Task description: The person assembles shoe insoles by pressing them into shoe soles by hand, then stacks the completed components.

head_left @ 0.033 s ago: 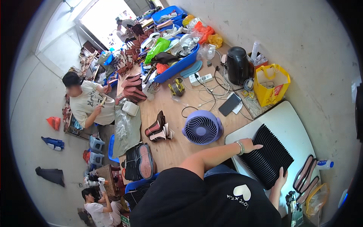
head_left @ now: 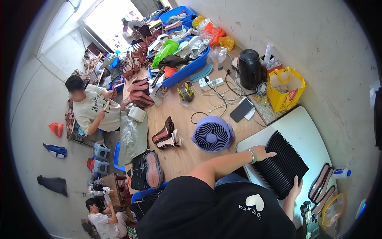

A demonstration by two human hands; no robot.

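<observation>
On the white board (head_left: 302, 131), just right of the purple fan (head_left: 212, 134), lies a fanned row of black insoles (head_left: 282, 163). The left hand (head_left: 263, 152) rests flat on the row's end nearest the fan, fingers together and pointing along it, a bracelet (head_left: 252, 155) at the wrist. The right hand (head_left: 295, 186) presses open-palmed against the row's near edge, away from the fan. Neither hand pinches a single insole. Both hands sit as in the earlier frame; no shift shows, so the row reads as squared between two palms, not yet lifted. Beyond the row from the fan lie brown-edged soles (head_left: 320, 184). Behind the fan: phone (head_left: 241, 110), yellow bag (head_left: 285, 88).
</observation>
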